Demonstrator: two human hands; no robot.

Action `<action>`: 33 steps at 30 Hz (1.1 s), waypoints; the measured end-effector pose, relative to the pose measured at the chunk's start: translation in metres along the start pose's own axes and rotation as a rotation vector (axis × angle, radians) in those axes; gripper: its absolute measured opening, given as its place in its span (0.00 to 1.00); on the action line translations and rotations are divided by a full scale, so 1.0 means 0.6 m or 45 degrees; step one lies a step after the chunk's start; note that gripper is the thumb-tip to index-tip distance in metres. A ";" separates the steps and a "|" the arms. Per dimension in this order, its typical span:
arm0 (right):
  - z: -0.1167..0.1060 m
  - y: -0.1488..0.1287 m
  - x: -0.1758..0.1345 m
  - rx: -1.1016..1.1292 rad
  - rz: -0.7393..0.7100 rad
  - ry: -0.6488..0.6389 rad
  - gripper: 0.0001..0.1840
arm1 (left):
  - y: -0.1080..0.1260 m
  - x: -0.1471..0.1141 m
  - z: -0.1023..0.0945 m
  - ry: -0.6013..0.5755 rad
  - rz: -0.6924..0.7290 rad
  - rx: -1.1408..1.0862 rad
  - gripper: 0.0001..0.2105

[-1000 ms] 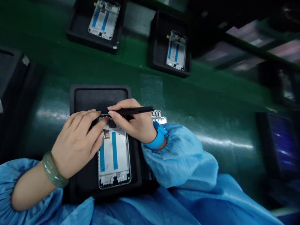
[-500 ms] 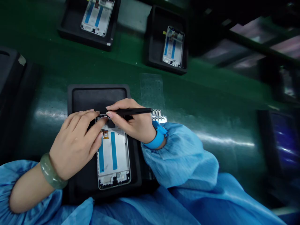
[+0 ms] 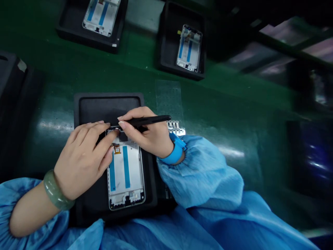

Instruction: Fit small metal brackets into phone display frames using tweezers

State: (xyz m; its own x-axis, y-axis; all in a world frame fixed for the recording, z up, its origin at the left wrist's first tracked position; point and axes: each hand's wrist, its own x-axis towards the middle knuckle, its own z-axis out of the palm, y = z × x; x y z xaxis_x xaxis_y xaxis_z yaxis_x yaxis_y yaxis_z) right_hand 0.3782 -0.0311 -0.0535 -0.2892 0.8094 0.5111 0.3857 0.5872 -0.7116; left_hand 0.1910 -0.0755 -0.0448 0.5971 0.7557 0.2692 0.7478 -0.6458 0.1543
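An opened phone frame (image 3: 133,173), pale inside with two blue strips, lies in a black tray (image 3: 109,95) before me. My left hand (image 3: 83,152) rests over its upper left, fingers stretched out, the index fingertip at the top edge. A small orange flex connector (image 3: 117,149) shows beside the thumb. In my right hand (image 3: 148,133), thumb and fingers pinch slim black tweezers (image 3: 156,119), held slantwise above the frame's top end. Their working tip is hidden by my fingers.
A clear plastic sheet (image 3: 169,97) and a strip of small metal parts (image 3: 177,128) lie right of the tray. Two more black trays (image 3: 88,43) (image 3: 182,72) with phone frames stand farther back. Another dark tray (image 3: 9,76) is at left.
The rear end of the tweezers has tipped up slightly in my right hand. My left hand stays nearly still. The far trays sit a little higher and farther left in view.
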 end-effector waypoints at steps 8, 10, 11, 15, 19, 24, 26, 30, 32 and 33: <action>0.002 0.000 -0.001 -0.013 -0.004 0.022 0.02 | -0.002 0.000 0.000 0.002 -0.003 -0.010 0.18; 0.002 0.001 -0.001 -0.017 -0.001 0.027 0.02 | -0.002 -0.001 0.001 -0.001 -0.007 -0.011 0.17; 0.001 0.001 -0.001 -0.015 -0.001 0.030 0.02 | -0.002 -0.001 0.001 -0.003 -0.009 -0.011 0.17; 0.001 0.000 -0.001 0.012 0.006 0.016 0.02 | -0.002 -0.001 0.001 -0.001 -0.006 -0.010 0.17; 0.003 -0.006 -0.001 -0.030 0.038 0.040 0.02 | -0.002 0.000 0.000 -0.007 -0.002 -0.010 0.18; 0.005 -0.005 -0.004 0.029 0.140 0.120 0.02 | -0.002 -0.001 0.000 -0.013 -0.006 -0.013 0.18; 0.005 0.000 -0.005 0.125 0.206 0.137 0.03 | -0.002 -0.002 0.000 -0.022 -0.007 -0.020 0.18; 0.006 0.006 -0.006 0.230 0.279 0.154 0.05 | -0.004 -0.004 0.000 -0.036 -0.007 -0.043 0.18; 0.007 0.006 -0.007 0.226 0.259 0.159 0.05 | -0.005 -0.004 0.001 -0.038 -0.009 -0.046 0.18; 0.007 0.006 -0.007 0.223 0.251 0.159 0.04 | -0.005 -0.004 0.000 -0.040 -0.009 -0.044 0.18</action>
State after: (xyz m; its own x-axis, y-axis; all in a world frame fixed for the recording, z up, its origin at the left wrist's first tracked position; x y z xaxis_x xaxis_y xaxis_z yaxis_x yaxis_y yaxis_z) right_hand 0.3771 -0.0324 -0.0598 -0.1096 0.9089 0.4024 0.2638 0.4169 -0.8698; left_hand 0.1873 -0.0756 -0.0462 0.6009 0.7629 0.2384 0.7418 -0.6434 0.1892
